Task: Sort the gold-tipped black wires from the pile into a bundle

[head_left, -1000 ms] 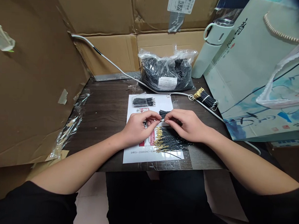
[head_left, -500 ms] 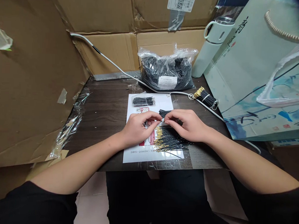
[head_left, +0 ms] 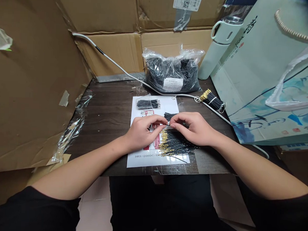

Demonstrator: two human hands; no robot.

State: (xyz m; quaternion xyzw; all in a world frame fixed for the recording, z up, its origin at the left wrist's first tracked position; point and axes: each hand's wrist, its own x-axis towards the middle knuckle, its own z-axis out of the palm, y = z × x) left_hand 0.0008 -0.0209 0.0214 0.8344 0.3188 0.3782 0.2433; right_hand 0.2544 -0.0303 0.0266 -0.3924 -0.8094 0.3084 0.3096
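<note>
My left hand (head_left: 143,130) and my right hand (head_left: 194,128) meet fingertip to fingertip over the sheet. Pinched between them is a thin black wire (head_left: 168,125); its ends are hidden by the fingers. Just below lies a loose pile of black wires (head_left: 177,143) with gold-coloured terminals toward the left. Behind my fingertips shows a smaller bunch of black pieces (head_left: 169,116), partly covered by my right hand. A printed white sheet (head_left: 134,162) is under the pile. On its upper part rests a small clear tray (head_left: 141,106) of short black wires.
A clear bag (head_left: 173,74) full of small black pieces stands against the cardboard wall (head_left: 120,57). A tied bundle of gold-tipped wires (head_left: 212,100) lies by a white cable (head_left: 120,69). A pale bottle (head_left: 218,47) and large paper bag (head_left: 258,82) stand right.
My hands stay at almost the same spot, still pinching. The right fingertips have shifted very slightly, and a little more of the black wire shows between them.
</note>
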